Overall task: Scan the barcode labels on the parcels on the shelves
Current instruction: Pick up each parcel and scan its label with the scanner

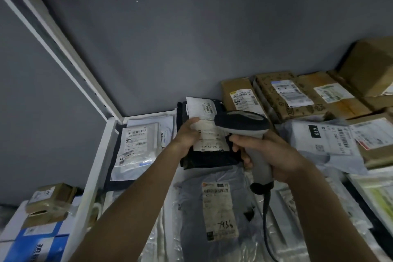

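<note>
I note my right hand [274, 155] clenched around the scanner [244, 127] grip, its head aimed toward ten o'clock. Just beyond, my left hand [187, 136] pinches the dark parcel [204, 157] by its label [209, 132], long axis running toward twelve. The scanner head hides the label's right part; its barcode print is unreadable.

Dim grey wall [191, 49] behind a white metal shelf frame [63, 49].

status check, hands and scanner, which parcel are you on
Right hand grips scanner. Left hand holds dark parcel by its label. Scanner head over label, nothing blocking.
</note>
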